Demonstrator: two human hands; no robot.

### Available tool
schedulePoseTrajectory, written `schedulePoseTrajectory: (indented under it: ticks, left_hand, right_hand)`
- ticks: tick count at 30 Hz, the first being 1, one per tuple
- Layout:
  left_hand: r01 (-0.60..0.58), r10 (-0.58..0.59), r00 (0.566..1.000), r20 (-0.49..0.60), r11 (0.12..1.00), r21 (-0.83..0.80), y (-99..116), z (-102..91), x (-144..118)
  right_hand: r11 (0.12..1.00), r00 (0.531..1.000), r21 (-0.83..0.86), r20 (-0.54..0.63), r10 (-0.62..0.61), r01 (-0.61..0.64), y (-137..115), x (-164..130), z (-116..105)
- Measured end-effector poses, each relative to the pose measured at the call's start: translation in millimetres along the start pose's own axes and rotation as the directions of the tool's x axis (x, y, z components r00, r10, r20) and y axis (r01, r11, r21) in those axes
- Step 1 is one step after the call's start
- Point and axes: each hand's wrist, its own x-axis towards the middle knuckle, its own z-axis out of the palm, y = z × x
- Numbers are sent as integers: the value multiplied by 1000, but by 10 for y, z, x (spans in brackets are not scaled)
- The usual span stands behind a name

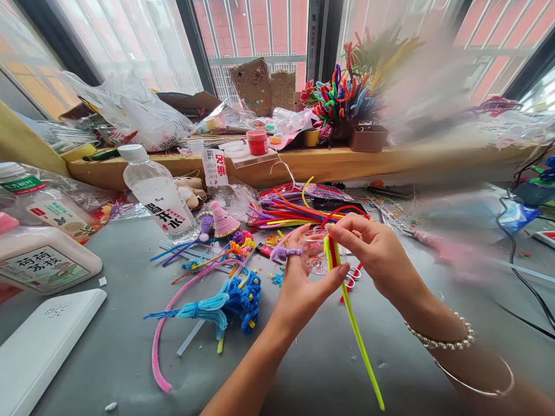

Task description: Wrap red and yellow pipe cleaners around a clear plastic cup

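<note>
The grey tabletop (108, 346) carries a white box (39, 346) at its near left corner and a squat white jar (43, 260) behind it. A clear water bottle (158, 196) lies tilted toward the far left edge. A pink pipe cleaner (158, 346) curves beside a blue pipe-cleaner flower (234, 300) at centre. A bundle of coloured pipe cleaners (295, 211) lies along the far edge. A black cable (526, 283) crosses the right edge.

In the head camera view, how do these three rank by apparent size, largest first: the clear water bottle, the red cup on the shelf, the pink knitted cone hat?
1. Clear water bottle, plainly largest.
2. Pink cone hat.
3. Red cup.
The hat and cup look nearly alike, and the cup stands farther from the camera, so their order is unsure.
</note>
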Motion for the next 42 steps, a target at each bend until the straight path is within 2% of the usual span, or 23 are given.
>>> schedulePoseTrajectory:
  ticks: [7, 14, 16, 20, 22, 25, 27, 29, 35, 42]
  left_hand:
    - [-23, 23, 1000, 1, 998, 50, -2, 0, -1]
    - [1, -2, 1000, 17, 999, 36, 17, -6, -5]
    - [10, -11, 1000, 21, 999, 43, 33, -13, -6]
    - [50, -52, 998, 36, 997, 64, 62, -21, -4]
    - [67, -69, 997, 47, 997, 38, 67, -25, 0]
    - [95, -95, 995, 25, 995, 5, 64, -40, 13]
    - [89, -89, 996, 13, 996, 11, 62, -55, 20]
    - [63, -64, 998, 15, 998, 19, 64, -67, 24]
    - [48, -48, 999, 13, 999, 20, 65, -62, 18]
    - [44, -46, 998, 45, 998, 43, 67, -78, 18]
  right_hand:
    - [1000, 1000, 11, -17, 9, -9, -2, -10, 2]
    - [1000, 999, -23, 32, -5, 6, -33, 10, -24]
    - [999, 999, -34, 32, -36, 37, -45, 17, -43]
    - [984, 987, -97, -43, -157, 152, -60, 15, -108]
    - [935, 950, -209, -69, -306, 286, -70, 12, -156]
    - [740, 820, -416, 25, -572, 529, -88, 15, -234]
    - [610, 743, -477, 153, -651, 633, -98, 20, -277]
    - [537, 701, -494, 241, -671, 684, -102, 26, -304]
    - [452, 663, -536, 305, -684, 713, -97, 32, -300]
    - [432, 674, -576, 308, -672, 694, -104, 5, -276]
